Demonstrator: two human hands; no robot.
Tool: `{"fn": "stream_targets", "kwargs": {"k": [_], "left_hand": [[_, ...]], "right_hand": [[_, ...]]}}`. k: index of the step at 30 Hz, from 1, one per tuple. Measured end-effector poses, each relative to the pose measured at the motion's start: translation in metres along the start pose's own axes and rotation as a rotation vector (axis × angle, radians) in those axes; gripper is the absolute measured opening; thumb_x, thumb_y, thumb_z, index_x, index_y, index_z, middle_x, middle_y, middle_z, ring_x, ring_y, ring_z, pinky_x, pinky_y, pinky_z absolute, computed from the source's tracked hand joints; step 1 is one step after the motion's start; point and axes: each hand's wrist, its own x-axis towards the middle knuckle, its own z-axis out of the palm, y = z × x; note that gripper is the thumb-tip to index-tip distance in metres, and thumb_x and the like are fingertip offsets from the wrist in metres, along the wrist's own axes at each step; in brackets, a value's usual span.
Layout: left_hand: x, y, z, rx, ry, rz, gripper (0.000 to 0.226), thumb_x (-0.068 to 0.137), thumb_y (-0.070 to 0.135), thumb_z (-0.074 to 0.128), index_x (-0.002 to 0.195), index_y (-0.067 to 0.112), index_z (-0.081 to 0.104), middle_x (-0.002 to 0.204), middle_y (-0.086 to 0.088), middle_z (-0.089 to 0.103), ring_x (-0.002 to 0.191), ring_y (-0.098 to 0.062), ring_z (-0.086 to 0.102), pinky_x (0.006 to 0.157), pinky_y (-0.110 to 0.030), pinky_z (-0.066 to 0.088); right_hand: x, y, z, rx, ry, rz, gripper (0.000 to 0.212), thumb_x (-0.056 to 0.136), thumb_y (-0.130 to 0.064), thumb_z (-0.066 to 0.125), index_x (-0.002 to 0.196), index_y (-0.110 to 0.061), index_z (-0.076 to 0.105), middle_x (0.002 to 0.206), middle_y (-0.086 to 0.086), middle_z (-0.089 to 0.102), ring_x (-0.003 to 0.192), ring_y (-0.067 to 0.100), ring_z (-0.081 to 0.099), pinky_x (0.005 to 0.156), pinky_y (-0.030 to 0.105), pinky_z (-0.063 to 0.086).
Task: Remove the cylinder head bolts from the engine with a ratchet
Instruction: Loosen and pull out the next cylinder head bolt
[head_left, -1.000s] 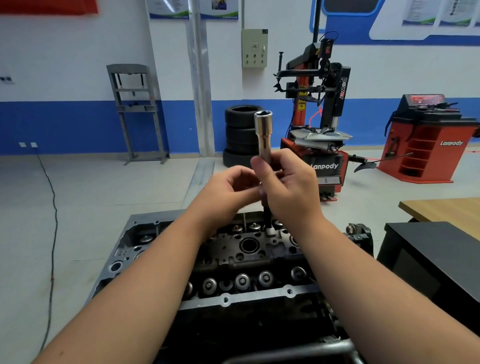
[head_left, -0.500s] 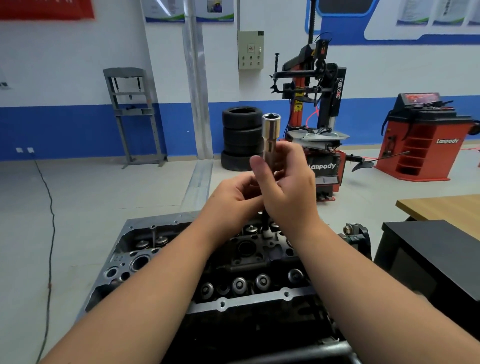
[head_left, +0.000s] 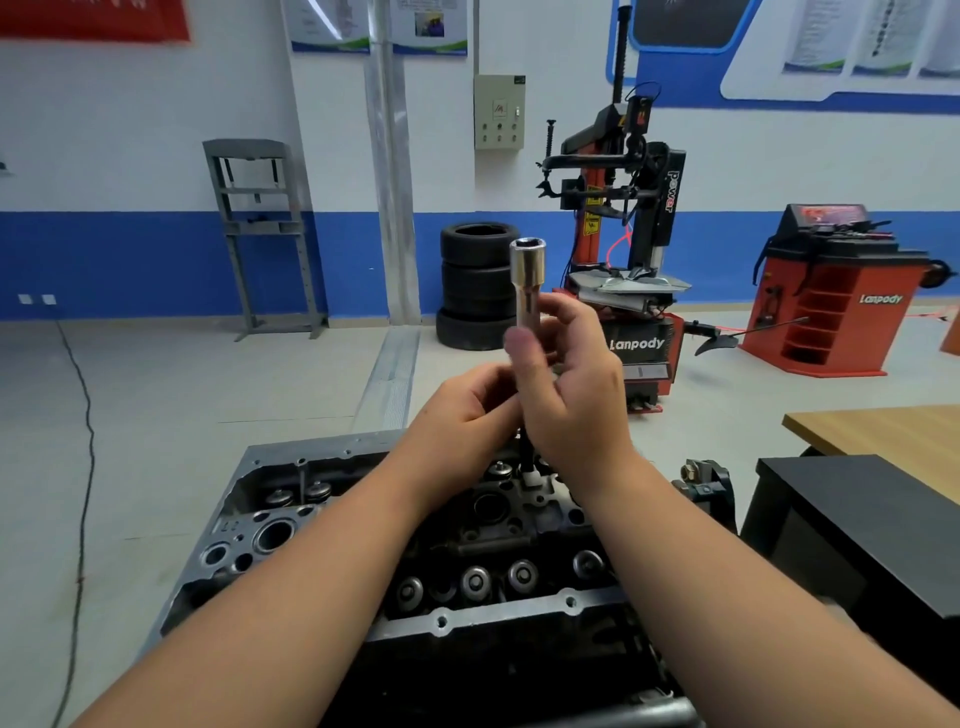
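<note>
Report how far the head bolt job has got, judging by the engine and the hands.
Done: nothing clearly; I cannot tell whether any bolts are out of the engine. In hand: the right hand grips a long socket held upright, open end up, above the engine, and the left hand holds the dark piece below it. Left: put the tool on a bolt and loosen the bolts.

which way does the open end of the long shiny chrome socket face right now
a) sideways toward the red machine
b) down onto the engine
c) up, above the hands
c: the long shiny chrome deep socket stands upright with its open mouth on top, pinched in the right hand, above the grey metal engine.
</note>
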Motion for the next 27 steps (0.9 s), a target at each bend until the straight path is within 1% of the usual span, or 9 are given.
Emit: {"fn": "stream_targets", "kwargs": {"k": [3,6,9,13,18,21,23,25,27], "left_hand": [[0.0038,-0.0032,0.0028,0.001,0.076,0.014,0.024,0.095,0.022,0.072,0.114,0.036,0.069,0.103,0.007,0.079,0.095,-0.012,0.075,0.074,-0.031,0.062],[0.004,-0.0048,0.0005,-0.027,0.109,-0.007,0.019,0.093,0.021,0.074,0.11,0.028,0.071,0.099,0.0,0.079,0.09,-0.017,0.076,0.07,-0.029,0.061],[0.0002,-0.0043,-0.0017,-0.119,-0.006,-0.015,0.019,0.103,0.02,0.064,0.121,0.022,0.07,0.106,0.002,0.079,0.098,-0.012,0.075,0.078,-0.022,0.057],[-0.0009,-0.0022,0.0014,-0.129,-0.054,-0.008,0.022,0.109,0.023,0.054,0.125,0.019,0.068,0.109,0.001,0.078,0.102,-0.017,0.074,0.082,-0.028,0.06],[0.0041,-0.0038,0.0038,-0.033,0.039,0.009,0.032,0.093,0.031,0.071,0.125,0.033,0.067,0.107,0.002,0.078,0.098,-0.017,0.075,0.082,-0.039,0.062],[0.0038,-0.0061,0.0009,-0.043,0.093,0.002,0.025,0.087,0.033,0.072,0.113,0.034,0.07,0.102,0.004,0.078,0.092,-0.016,0.076,0.075,-0.032,0.061],[0.0023,-0.0056,-0.001,-0.084,0.048,0.008,0.022,0.094,0.033,0.067,0.116,0.033,0.071,0.105,0.005,0.078,0.097,-0.014,0.075,0.078,-0.027,0.059],[-0.0005,-0.0035,-0.0005,-0.142,-0.018,-0.011,0.028,0.102,0.035,0.056,0.124,0.026,0.07,0.111,0.004,0.078,0.105,-0.014,0.074,0.084,-0.028,0.058],[-0.0018,-0.0019,0.0004,-0.127,-0.036,-0.001,0.027,0.105,0.034,0.053,0.124,0.028,0.07,0.112,0.005,0.078,0.107,-0.013,0.073,0.085,-0.026,0.058]], "right_hand": [[-0.0001,0.0024,0.0015,-0.063,0.007,-0.047,0.021,0.092,-0.02,0.068,0.103,-0.002,0.064,0.084,0.004,0.065,0.076,0.013,0.06,0.07,0.02,0.048],[-0.001,0.0047,0.0027,-0.071,-0.027,-0.028,0.018,0.099,-0.019,0.058,0.098,-0.003,0.066,0.084,0.0,0.064,0.077,0.013,0.059,0.071,0.02,0.046],[-0.0004,0.0048,0.003,-0.083,-0.055,0.046,0.02,0.104,-0.024,0.046,0.1,-0.015,0.063,0.08,-0.004,0.065,0.072,0.008,0.062,0.066,0.023,0.048],[-0.0018,0.0029,0.0024,-0.002,-0.021,0.101,0.017,0.104,-0.029,0.046,0.12,-0.033,0.045,0.085,-0.006,0.07,0.082,0.004,0.068,0.072,0.019,0.052],[0.0,0.005,0.0017,-0.045,-0.007,0.012,0.016,0.095,-0.03,0.066,0.098,-0.016,0.059,0.076,-0.007,0.061,0.07,0.006,0.059,0.063,0.019,0.046],[-0.0002,0.0065,0.0032,-0.029,-0.058,0.048,0.016,0.101,-0.03,0.055,0.094,-0.018,0.063,0.079,-0.012,0.061,0.074,0.003,0.06,0.067,0.019,0.047],[-0.0005,0.0033,0.0058,0.004,-0.111,0.152,0.019,0.103,-0.038,0.045,0.095,-0.031,0.061,0.084,-0.011,0.068,0.081,0.007,0.066,0.071,0.026,0.053],[-0.0002,0.0027,0.0062,0.022,-0.111,0.21,0.019,0.103,-0.043,0.037,0.1,-0.042,0.056,0.091,-0.012,0.07,0.089,0.004,0.067,0.075,0.022,0.052],[0.0,0.0032,0.005,0.017,-0.095,0.212,0.024,0.104,-0.043,0.038,0.111,-0.031,0.058,0.094,-0.012,0.072,0.092,0.0,0.066,0.075,0.013,0.048]]}}
